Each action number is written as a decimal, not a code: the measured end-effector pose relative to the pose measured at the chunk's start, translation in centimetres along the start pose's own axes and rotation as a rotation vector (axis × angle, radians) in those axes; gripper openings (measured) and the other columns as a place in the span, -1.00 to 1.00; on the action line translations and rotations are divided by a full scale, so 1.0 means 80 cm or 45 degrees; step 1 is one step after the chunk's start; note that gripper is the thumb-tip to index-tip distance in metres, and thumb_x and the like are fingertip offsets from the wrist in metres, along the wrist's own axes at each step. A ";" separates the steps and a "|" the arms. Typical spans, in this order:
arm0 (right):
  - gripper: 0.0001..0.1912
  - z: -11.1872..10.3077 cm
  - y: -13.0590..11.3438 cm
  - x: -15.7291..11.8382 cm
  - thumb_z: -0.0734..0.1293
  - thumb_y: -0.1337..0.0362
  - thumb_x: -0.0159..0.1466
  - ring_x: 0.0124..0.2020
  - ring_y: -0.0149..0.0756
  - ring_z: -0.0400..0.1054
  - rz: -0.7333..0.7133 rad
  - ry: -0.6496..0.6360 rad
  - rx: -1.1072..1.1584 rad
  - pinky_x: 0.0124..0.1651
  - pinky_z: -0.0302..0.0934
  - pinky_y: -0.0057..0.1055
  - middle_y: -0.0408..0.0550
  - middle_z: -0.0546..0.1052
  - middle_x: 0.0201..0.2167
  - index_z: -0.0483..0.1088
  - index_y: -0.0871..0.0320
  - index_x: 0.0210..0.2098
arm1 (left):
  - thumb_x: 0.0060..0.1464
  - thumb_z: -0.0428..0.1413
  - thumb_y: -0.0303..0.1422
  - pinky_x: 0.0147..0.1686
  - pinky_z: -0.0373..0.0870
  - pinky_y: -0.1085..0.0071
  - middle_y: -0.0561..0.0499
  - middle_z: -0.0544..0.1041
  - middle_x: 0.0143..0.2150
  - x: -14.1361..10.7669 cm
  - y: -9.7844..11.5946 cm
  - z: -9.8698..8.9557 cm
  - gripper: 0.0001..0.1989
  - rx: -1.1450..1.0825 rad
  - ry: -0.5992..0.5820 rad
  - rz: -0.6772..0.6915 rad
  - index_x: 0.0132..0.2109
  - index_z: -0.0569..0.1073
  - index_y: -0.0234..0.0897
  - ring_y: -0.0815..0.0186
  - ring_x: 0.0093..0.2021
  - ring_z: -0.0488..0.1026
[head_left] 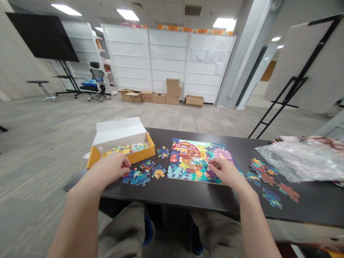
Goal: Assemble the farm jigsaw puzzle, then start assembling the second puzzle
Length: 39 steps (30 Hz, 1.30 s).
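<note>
**Two hands at work on a farmyard jigsaw at the dark table**

Closest in, the person's left hand [110, 171] curls low over a cluster of interlocked blue-and-green cardboard jigsaw pieces [135, 177], its fingertips down at the cluster's top edge, and from this angle there's no telling whether they pinch anything! Over to the right hand [224, 172], resting on a rectangular farmyard jigsaw puzzle with a red barn [197, 161], its fingers lightly spread across the picture, with no pinch showing. The puzzle lies on a matte black tabletop [188, 197], mostly assembled, with gaps along its top edge. Between the hands, a few small multicoloured loose pieces [158, 172] sit just apart from the cluster. Out to the right, a scatter of brown-and-blue jigsaw pieces [271, 199] spreads beside a crumpled clear plastic bag [298, 161]. Past the left hand, an open yellow cardboard box [142, 149] with a raised white lid [119, 130] holds a heap of colourful pieces [126, 149]. Beyond the table, across grey carpet [53, 125], stacked brown cardboard cartons [172, 91] stand against tall white shelving units [168, 57], with a black-and-white office chair [95, 80] to the left and a white board on a black easel [303, 64] to the right
</note>
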State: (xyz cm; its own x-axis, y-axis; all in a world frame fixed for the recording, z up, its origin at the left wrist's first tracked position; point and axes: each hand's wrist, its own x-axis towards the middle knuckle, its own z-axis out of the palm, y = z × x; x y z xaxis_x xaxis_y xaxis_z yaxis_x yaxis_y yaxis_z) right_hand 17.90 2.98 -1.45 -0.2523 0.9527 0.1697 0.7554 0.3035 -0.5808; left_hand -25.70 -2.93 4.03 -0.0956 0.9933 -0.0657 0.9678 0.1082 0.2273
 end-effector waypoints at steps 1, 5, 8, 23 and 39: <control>-0.76 0.000 0.000 0.000 0.27 0.15 0.28 -0.40 -0.23 0.49 0.002 0.003 -0.008 -0.33 0.30 -0.37 -0.02 0.64 -0.35 0.53 0.13 -0.23 | -0.18 0.16 -0.31 -0.31 0.43 0.34 0.01 0.66 -0.42 -0.002 0.004 -0.001 -0.91 0.031 0.012 -0.008 -0.50 0.58 -0.08 0.11 -0.35 0.58; -0.76 0.002 -0.001 0.002 0.27 0.14 0.28 -0.41 -0.24 0.48 0.022 -0.016 -0.025 -0.36 0.28 -0.39 -0.02 0.63 -0.34 0.51 0.12 -0.22 | 0.02 0.11 -0.29 -0.20 0.44 0.31 -0.03 0.69 -0.25 -0.008 0.048 -0.009 -0.81 0.099 0.112 0.060 -0.31 0.65 -0.09 0.07 -0.19 0.60; -0.75 0.002 -0.003 0.002 0.26 0.14 0.29 -0.41 -0.24 0.48 0.027 -0.031 -0.038 -0.34 0.28 -0.38 -0.01 0.63 -0.32 0.51 0.13 -0.21 | 0.17 0.03 -0.29 -0.10 0.44 0.31 -0.02 0.68 -0.16 -0.004 0.095 -0.003 -0.73 0.043 0.132 0.233 -0.19 0.65 -0.11 0.11 -0.11 0.59; -0.83 -0.006 -0.026 -0.004 0.27 0.24 0.28 -0.37 -0.23 0.48 0.024 -0.047 0.007 -0.29 0.26 -0.36 -0.03 0.63 -0.35 0.50 0.13 -0.26 | 0.32 -0.06 -0.30 -0.08 0.46 0.14 -0.30 0.56 0.01 0.053 0.164 0.061 -0.70 0.226 0.117 0.080 0.07 0.39 -0.34 -0.04 -0.02 0.57; -0.83 -0.007 -0.029 -0.006 0.27 0.25 0.27 -0.42 -0.27 0.45 -0.003 -0.047 0.003 -0.34 0.23 -0.39 -0.06 0.62 -0.39 0.50 0.13 -0.28 | 0.27 0.03 -0.24 -0.08 0.47 0.26 -0.23 0.61 -0.06 0.054 0.157 0.058 -0.72 0.221 0.128 0.109 -0.03 0.52 -0.27 0.03 0.00 0.56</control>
State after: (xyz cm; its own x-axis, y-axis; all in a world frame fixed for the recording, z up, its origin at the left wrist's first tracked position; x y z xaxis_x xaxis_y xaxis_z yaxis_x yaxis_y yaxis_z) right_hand 16.60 1.82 0.27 -0.2762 0.9506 0.1416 0.7532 0.3056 -0.5825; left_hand -12.83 2.56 2.07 -0.0258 0.9986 0.0456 0.9981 0.0232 0.0563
